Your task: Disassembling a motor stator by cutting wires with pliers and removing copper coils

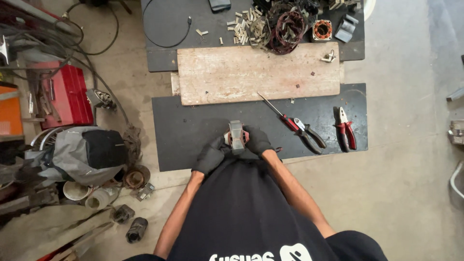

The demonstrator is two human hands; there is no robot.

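Gloved fingers (218,145) curled and pressed against both sides of a small motor stator (236,137), a grey block of stacked metal with reddish windings. Left hand (210,155) in a black glove on the stator's left, right hand (257,141) in a black glove on its right, both closed around it. Stator held upright just above the near edge of a black rubber mat (193,125), close to the body.

Just to the right on the mat: a red-handled screwdriver (278,111) lying at a slant, touching red-and-black pliers (307,133), and farther right a second pair of red-handled pliers (345,128).

Beyond the mat, a worn pale wooden board (241,72) lying crosswise. Farther still, a tangle of removed copper winding wire (285,24), scattered small metal strips (241,26) and another stator (322,30) with orange windings.

Well off to the left, a red toolbox (67,94) among clutter.
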